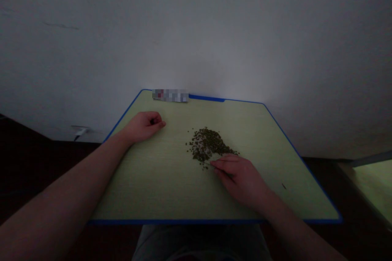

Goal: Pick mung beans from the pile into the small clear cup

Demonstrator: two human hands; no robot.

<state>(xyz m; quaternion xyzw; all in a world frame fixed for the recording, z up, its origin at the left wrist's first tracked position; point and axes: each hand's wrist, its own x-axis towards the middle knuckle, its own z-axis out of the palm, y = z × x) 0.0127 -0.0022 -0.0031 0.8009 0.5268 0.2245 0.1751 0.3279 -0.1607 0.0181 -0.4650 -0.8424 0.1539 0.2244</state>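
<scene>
We see a low, spread heap of small, dull-green, bean-like grains [217, 140] on the pale yellow-green, blue-edged tabletop [171, 195], a little right of the middle, and it lies just beyond and to the left of the grip of our right hand [237, 175]. That hand has thumb and fingers pressed together, pinching a thin, narrow, light-glinting tool [208, 164]; whether it has one prong or two we cannot tell. The tool's long axis runs leftward and slightly away from us, so its tip sits at the heap's near edge, beside a few stray grains, rather than aiming into the middle. The heap has a thin tail that trails to the right, past the far side of our right fingers, while its loosest scatter lies to the left, where a paler patch shows among the green. Our left hand [145, 125] rests on the table well apart, left of the heap and a bit farther out, fingers curled in; we cannot tell if they hide anything. The right hand is clearly nearer, so we judge that reaching the heap's middle calls for angling the tip farther away from us.
</scene>
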